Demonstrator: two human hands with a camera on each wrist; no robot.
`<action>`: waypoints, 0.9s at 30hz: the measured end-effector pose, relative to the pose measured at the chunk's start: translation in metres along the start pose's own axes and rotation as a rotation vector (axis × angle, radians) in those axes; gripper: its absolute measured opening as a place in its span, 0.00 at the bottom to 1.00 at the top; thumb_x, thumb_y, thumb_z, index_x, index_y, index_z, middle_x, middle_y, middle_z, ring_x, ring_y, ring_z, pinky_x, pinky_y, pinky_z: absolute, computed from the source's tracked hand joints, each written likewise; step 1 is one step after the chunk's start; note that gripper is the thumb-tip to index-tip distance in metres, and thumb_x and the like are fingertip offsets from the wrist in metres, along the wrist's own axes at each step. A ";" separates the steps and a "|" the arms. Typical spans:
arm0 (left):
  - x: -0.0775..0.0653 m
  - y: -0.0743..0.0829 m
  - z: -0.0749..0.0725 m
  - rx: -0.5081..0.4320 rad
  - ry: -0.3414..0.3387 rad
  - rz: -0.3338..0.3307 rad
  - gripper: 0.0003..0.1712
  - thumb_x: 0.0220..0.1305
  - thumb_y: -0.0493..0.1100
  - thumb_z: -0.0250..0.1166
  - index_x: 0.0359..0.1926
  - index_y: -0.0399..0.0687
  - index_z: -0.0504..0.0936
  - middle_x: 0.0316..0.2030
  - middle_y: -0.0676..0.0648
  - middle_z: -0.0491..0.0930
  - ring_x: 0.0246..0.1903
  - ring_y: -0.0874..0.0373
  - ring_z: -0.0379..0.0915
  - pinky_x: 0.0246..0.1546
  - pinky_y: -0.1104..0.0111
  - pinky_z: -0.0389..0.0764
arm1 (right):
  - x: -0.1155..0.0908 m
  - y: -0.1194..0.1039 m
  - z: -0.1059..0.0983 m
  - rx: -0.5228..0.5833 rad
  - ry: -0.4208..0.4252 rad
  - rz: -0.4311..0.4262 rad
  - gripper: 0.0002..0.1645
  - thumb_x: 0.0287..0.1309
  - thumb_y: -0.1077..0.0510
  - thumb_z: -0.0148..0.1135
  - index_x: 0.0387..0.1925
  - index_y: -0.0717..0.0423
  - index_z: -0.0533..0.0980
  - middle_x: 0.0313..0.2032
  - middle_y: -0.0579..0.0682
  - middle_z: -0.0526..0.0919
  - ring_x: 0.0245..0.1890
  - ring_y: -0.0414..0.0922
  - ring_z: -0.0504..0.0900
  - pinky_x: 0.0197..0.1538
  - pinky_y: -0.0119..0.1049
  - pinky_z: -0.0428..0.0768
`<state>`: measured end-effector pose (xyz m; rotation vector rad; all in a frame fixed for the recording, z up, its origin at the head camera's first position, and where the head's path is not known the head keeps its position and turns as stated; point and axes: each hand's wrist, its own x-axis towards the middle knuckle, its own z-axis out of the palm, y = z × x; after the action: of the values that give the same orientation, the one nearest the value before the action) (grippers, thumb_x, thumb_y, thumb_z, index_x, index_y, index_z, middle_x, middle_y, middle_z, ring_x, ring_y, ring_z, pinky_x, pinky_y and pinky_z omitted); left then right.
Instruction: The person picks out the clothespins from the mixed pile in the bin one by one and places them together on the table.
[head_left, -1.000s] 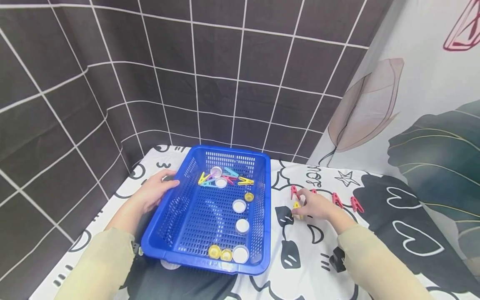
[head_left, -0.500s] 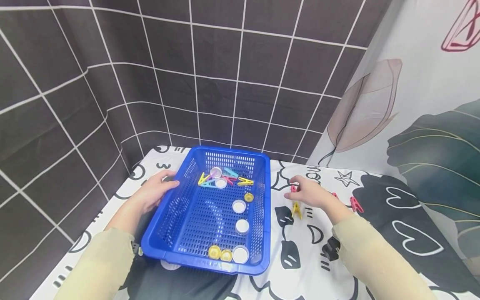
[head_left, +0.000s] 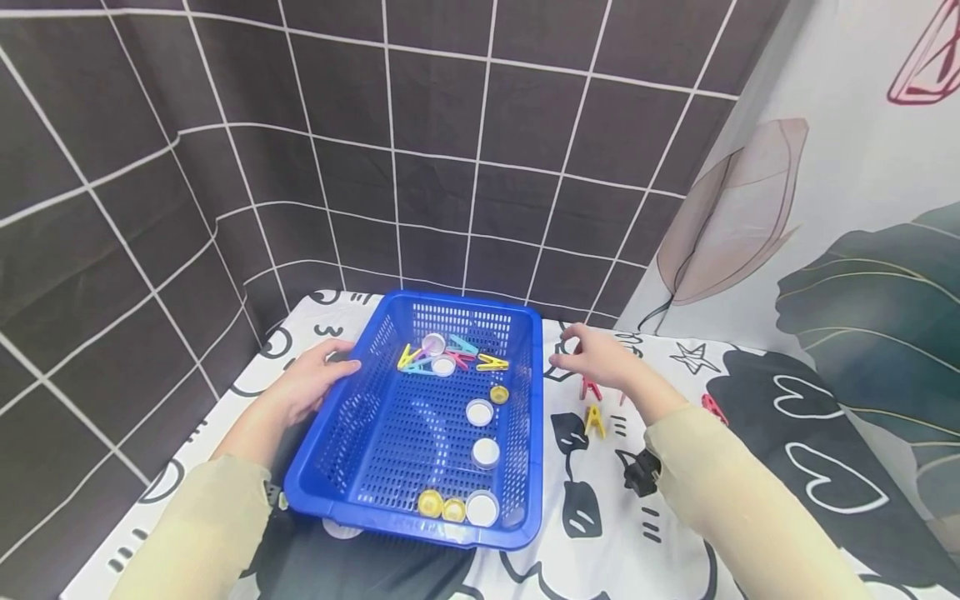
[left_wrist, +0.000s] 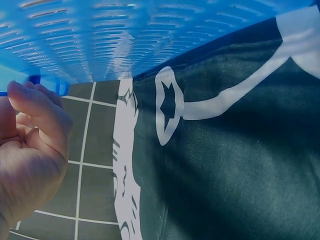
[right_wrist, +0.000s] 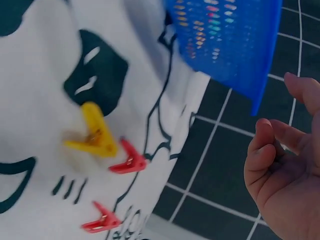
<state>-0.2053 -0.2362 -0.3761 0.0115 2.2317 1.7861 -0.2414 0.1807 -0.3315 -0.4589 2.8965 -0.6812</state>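
A blue plastic basket (head_left: pixel 536 467) rests on the patterned cloth, its far end toward the tiled backdrop. My left hand (head_left: pixel 306 382) grips its left rim, the thumb over the edge. Beside the right rim, near the far corner, my right hand (head_left: pixel 603 358) hangs in the air with thumb and fingers apart, holding nothing. Below it on the cloth lie a yellow clothespin (head_left: pixel 595 422) and a red clothespin (head_left: pixel 590 388). The right wrist view shows a second red clothespin (right_wrist: pixel 102 219), which the right hand and arm mostly cover in the head view.
In the basket lie several clothespins, among them a yellow one (head_left: pixel 492 362), along with white round caps (head_left: pixel 485 452) and yellow caps (head_left: pixel 430 502). Another red clothespin (head_left: pixel 714 407) is farther right, partly behind the sleeve. A dark tiled backdrop (head_left: pixel 442 167) closes off the far side.
My right hand has left the yellow clothespin, passed over the red one beside it, and moved up and left toward the basket. The left hand and basket stay put.
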 end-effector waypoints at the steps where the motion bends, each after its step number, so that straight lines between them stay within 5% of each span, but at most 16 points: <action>1: 0.000 0.000 0.000 -0.003 -0.002 -0.001 0.33 0.67 0.45 0.56 0.67 0.41 0.55 0.34 0.40 0.81 0.29 0.49 0.82 0.30 0.54 0.83 | 0.002 -0.003 -0.001 0.000 0.001 0.005 0.34 0.57 0.44 0.59 0.57 0.63 0.67 0.44 0.62 0.79 0.41 0.54 0.79 0.41 0.48 0.79; 18: 0.000 -0.001 -0.002 -0.018 -0.014 -0.004 0.32 0.67 0.45 0.56 0.67 0.41 0.55 0.34 0.41 0.81 0.29 0.49 0.82 0.30 0.53 0.83 | 0.032 -0.064 -0.001 0.038 0.022 0.026 0.34 0.57 0.44 0.58 0.58 0.63 0.67 0.50 0.63 0.77 0.49 0.57 0.77 0.51 0.51 0.76; 27: 0.002 -0.001 -0.001 -0.005 -0.013 -0.019 0.32 0.66 0.45 0.57 0.67 0.42 0.56 0.35 0.39 0.81 0.30 0.48 0.82 0.30 0.52 0.83 | 0.045 -0.078 -0.004 0.030 0.023 0.045 0.35 0.56 0.45 0.59 0.58 0.64 0.67 0.52 0.63 0.76 0.53 0.58 0.74 0.56 0.52 0.73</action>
<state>-0.2077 -0.2372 -0.3771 0.0011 2.2108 1.7773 -0.2639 0.1009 -0.2952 -0.3843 2.9040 -0.7263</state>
